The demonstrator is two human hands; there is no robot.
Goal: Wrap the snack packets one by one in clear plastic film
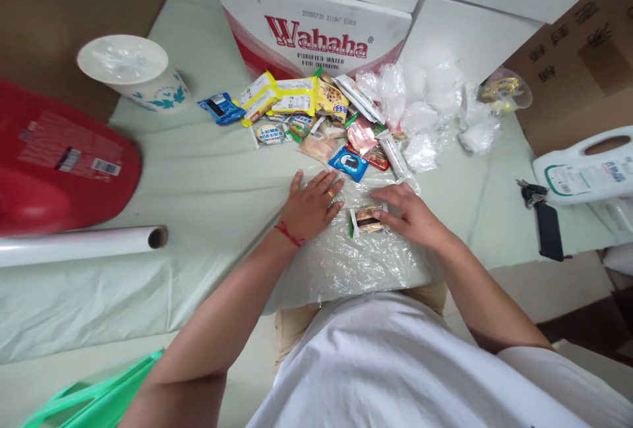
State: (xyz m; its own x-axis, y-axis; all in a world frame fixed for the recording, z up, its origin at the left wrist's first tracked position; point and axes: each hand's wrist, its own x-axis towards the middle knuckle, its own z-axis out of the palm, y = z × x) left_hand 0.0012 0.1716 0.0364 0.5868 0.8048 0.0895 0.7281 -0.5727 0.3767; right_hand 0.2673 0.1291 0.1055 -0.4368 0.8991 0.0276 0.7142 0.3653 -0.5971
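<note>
A clear plastic sheet (321, 270) lies crinkled over the front part of the table. My left hand (310, 204) rests flat on its left side, fingers spread and holding nothing. On the sheet, to the right of that hand, is a small wrapped snack (364, 220) with a dark band and green-and-white ends. My right hand (405, 214) is over the snack's right end; its thumb touches the wrapper while the other fingers stretch past the upper edge. Just beyond my hands sits a blue snack packet (349, 164), at the front of a heap with yellow snack packets (295, 96).
Crumpled clear plastic (428, 111) is heaped at the back right. Behind stands a Wahaha carton (316, 26). A paper cup (133, 72), a red container (59, 157) and a white roll (79, 245) are on the left; a white jug (583, 171) and keys (531, 194) are right.
</note>
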